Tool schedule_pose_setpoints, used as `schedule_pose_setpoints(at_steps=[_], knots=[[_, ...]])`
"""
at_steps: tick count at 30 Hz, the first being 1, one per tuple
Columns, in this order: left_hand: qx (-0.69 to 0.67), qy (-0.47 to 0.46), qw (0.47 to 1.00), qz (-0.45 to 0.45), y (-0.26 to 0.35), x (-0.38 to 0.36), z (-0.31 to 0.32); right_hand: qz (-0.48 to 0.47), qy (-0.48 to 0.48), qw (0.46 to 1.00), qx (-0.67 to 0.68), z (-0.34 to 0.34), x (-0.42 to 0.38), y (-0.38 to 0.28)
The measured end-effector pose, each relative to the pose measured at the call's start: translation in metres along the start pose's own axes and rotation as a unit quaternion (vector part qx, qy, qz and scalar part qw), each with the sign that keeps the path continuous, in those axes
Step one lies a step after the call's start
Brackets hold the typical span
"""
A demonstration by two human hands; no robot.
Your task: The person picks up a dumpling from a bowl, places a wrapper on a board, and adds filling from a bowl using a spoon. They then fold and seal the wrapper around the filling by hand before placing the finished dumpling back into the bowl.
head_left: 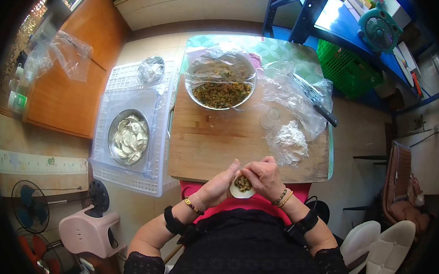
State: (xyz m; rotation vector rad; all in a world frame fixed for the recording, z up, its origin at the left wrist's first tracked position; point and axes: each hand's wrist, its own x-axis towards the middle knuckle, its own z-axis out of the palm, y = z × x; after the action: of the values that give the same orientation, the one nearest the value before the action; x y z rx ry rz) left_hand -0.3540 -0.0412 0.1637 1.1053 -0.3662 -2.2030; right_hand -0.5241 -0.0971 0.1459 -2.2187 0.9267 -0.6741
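A round white dough wrapper [237, 192] with greenish-brown filling [243, 183] on it is held near my body, at the board's front edge. My left hand [216, 188] holds the wrapper's left side, its thumb pointing up. Fingers of my right hand [264, 177] are bent and pinch the wrapper's upper right edge. Beyond them on the wooden board [214, 151] stands a metal bowl [221, 107] of the same filling, partly under clear plastic. A heap of white flour [292, 142] lies to the right on plastic film.
At left, a white plastic crate [151, 182] bears a metal bowl [128, 160] of folded white dumplings and a smaller plastic-covered bowl [151, 69]. A black-handled utensil [325, 113] lies at the board's right. Further right are a green basket [347, 69] and chairs.
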Motion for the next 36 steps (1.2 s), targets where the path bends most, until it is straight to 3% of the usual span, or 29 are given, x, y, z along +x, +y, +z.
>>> schedule_pose_setpoints(at_steps=[4, 6, 8, 10, 20, 22, 24, 28, 31, 32, 34, 36], knots=[[-0.049, -0.046, 0.997, 0.024, -0.005, 0.006, -0.014, 0.006, 0.018, 1.000, 0.011, -0.003, 0.003, -0.001], [-0.069, -0.048, 0.996, 0.039, -0.006, 0.009, -0.018, 0.042, 0.109, 0.993, 0.035, -0.003, 0.005, -0.002], [-0.094, -0.038, 0.992, 0.077, -0.006, 0.010, -0.023, 0.062, 0.110, 0.991, 0.037, -0.010, 0.003, 0.000], [-0.107, -0.036, 0.989, 0.091, -0.004, 0.009, -0.025, 0.155, 0.021, 0.981, 0.114, -0.013, -0.003, 0.004], [-0.104, -0.013, 0.986, 0.126, -0.008, 0.010, -0.022, 0.234, 0.000, 0.961, 0.150, -0.003, 0.001, -0.002], [-0.106, -0.013, 0.987, 0.123, -0.010, 0.011, -0.025, 0.115, 0.003, 0.993, 0.017, -0.002, 0.000, 0.004], [-0.052, -0.016, 0.995, 0.080, -0.009, 0.012, -0.029, 0.087, -0.001, 0.996, -0.002, -0.001, 0.000, 0.005], [-0.043, -0.010, 0.995, 0.087, -0.006, 0.014, -0.030, 0.051, 0.015, 0.998, -0.034, -0.003, 0.000, 0.000], [-0.163, 0.014, 0.981, 0.100, -0.006, 0.017, -0.035, -0.013, 0.098, 0.995, -0.033, -0.016, 0.000, -0.008], [-0.163, 0.014, 0.981, 0.101, -0.004, 0.016, -0.035, -0.014, 0.098, 0.995, -0.033, -0.019, -0.002, -0.008], [-0.130, 0.009, 0.984, 0.118, 0.000, 0.014, -0.035, -0.116, 0.023, 0.993, -0.026, -0.024, -0.008, -0.007], [-0.140, -0.007, 0.982, 0.124, 0.002, 0.014, -0.034, -0.123, 0.003, 0.992, -0.026, -0.021, -0.011, -0.009]])
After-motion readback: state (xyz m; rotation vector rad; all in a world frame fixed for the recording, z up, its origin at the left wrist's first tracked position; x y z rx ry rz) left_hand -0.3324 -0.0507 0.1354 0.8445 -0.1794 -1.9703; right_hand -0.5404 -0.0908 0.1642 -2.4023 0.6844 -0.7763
